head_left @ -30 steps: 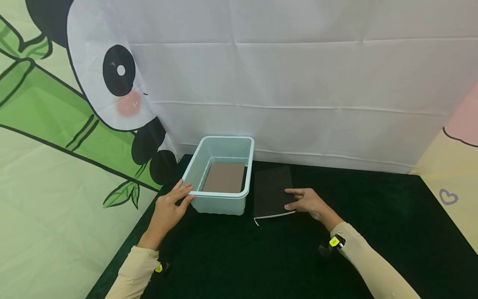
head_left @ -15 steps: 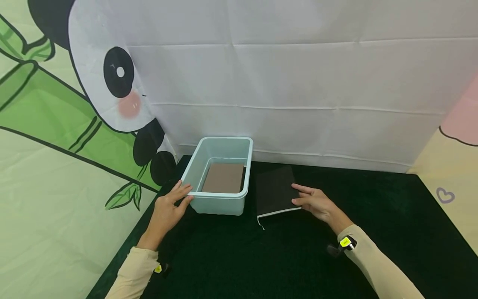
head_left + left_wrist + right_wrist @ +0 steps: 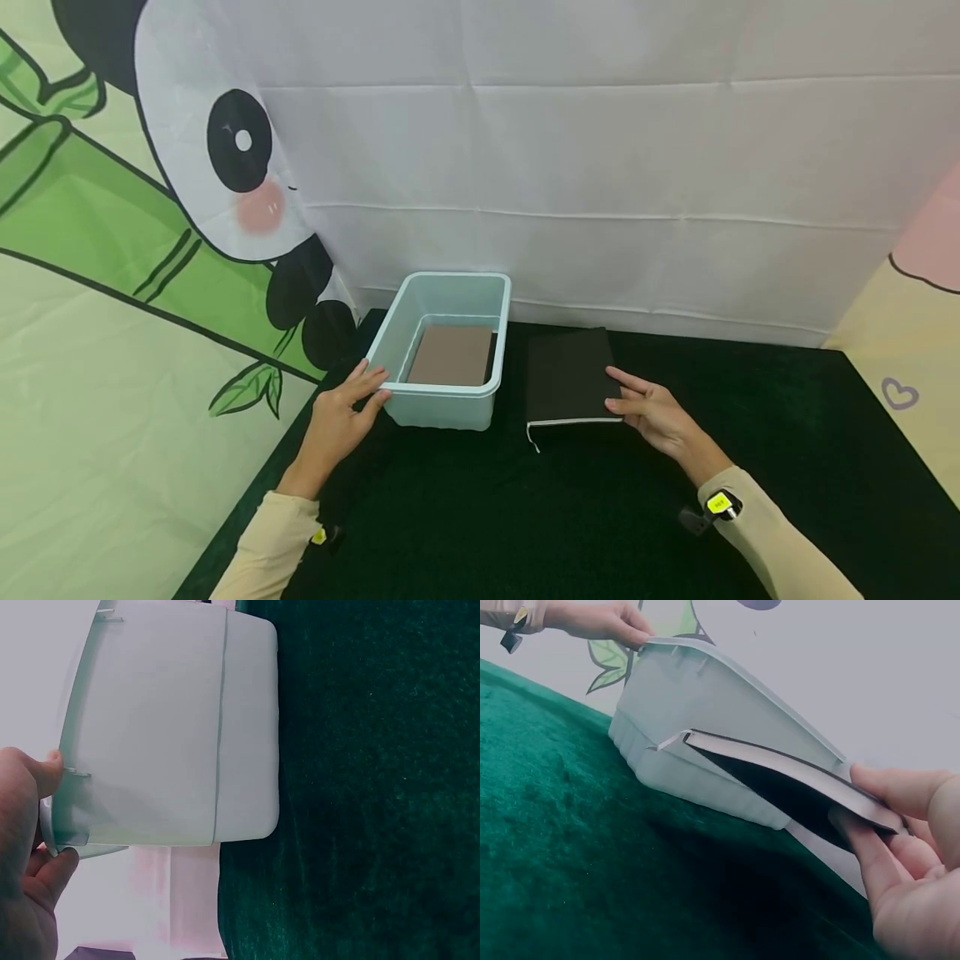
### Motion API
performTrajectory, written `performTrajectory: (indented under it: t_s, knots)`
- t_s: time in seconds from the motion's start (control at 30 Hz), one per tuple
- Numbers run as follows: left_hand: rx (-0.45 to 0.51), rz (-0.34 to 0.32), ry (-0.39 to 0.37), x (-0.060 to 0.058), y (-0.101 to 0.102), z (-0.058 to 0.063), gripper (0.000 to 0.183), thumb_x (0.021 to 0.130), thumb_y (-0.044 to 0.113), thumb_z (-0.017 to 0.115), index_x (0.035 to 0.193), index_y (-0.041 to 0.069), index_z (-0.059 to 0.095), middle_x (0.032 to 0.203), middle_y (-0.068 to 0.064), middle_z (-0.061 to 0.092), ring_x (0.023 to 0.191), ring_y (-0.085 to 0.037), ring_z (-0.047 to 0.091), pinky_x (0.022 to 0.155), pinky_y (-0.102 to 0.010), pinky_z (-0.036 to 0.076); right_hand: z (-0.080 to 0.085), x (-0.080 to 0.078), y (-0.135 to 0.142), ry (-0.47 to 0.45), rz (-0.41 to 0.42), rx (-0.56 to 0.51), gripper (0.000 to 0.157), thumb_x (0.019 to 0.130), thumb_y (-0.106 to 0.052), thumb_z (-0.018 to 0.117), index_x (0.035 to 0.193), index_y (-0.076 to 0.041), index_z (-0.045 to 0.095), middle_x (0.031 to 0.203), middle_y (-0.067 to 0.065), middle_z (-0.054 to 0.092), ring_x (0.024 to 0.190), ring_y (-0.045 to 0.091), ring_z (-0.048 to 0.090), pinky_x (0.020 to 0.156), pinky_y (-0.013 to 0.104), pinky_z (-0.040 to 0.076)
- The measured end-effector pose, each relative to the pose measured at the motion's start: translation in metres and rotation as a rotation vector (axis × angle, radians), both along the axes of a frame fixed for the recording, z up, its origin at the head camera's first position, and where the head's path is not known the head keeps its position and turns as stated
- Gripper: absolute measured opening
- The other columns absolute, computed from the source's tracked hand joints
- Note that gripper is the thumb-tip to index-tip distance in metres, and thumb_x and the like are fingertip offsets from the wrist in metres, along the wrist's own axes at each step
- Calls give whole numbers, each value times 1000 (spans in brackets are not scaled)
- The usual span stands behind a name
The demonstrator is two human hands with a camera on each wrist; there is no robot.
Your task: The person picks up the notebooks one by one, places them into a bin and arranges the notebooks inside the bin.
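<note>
My left hand (image 3: 339, 423) grips the near left corner of a light blue plastic bin (image 3: 442, 410), thumb and fingers at its rim; the left wrist view shows the same hold. Flat on the bin's floor lies a brown book-like cover (image 3: 452, 356) with a dark edge. To the right of the bin, my right hand (image 3: 663, 423) pinches a black notebook (image 3: 572, 379) by its right edge, thumb above and fingers beneath. In the right wrist view the notebook (image 3: 780, 784) hangs above the cloth, its white page edge and a white ribbon bookmark (image 3: 672, 740) showing.
A dark green cloth (image 3: 517, 525) covers the table. Behind the bin rises a white fabric backdrop (image 3: 585, 150) with a printed panda at the left. Small devices with yellow labels sit on both wrists, such as the right wrist device (image 3: 722, 505).
My right hand has moved right, bringing the black notebook with it away from the bin and turning it slightly. The left hand and the bin have stayed in place.
</note>
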State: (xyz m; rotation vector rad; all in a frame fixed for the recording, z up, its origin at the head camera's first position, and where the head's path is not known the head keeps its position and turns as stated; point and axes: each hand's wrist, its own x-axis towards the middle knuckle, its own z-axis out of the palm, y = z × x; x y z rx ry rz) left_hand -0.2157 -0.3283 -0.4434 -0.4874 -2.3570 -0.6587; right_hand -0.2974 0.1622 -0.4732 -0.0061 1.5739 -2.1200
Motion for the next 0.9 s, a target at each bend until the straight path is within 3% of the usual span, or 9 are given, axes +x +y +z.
performTrajectory:
  t_s: [0.13,0.2,0.53,0.7,0.8,0.9]
  knots:
    - [-1,2,3,-1,2,0,38,88,8,80,125,4,73,127,-15,70,129,-37,59,91,-53,55,3,-1,8,4,-12,-93,79,94,3,71,161,-11,31,137,4,66,111,12,70,95,25,56]
    - [-1,2,2,0,4,0,38,88,8,80,125,4,73,127,-15,70,129,-37,59,91,-54,55,6,-1,11,11,-10,-122,79,94,5,69,161,-10,29,127,-1,71,108,12,71,92,25,57]
    - [-4,4,0,-1,9,0,39,88,7,80,126,4,73,127,-15,70,129,-38,59,87,-52,57,26,-2,27,67,-16,-161,79,95,7,67,161,-9,29,122,-3,73,105,11,72,91,23,57]
    - [-3,0,7,-1,11,0,39,88,6,80,125,3,73,126,-17,70,128,-40,59,87,-54,57,36,-4,31,93,-15,-186,66,95,8,65,153,-18,48,118,0,75,97,9,73,89,21,57]
    - [-2,6,-3,-1,12,0,39,88,7,79,126,3,72,126,-17,70,128,-40,59,87,-54,57,42,-5,30,105,-30,-179,60,95,6,67,147,-22,57,123,-2,70,87,6,71,83,18,55]
    - [-4,15,-13,-1,13,-1,38,89,8,79,127,4,72,127,-17,70,129,-39,59,88,-54,57,48,-6,28,107,-41,-175,61,95,5,68,148,-23,55,138,4,57,81,4,68,78,17,52]
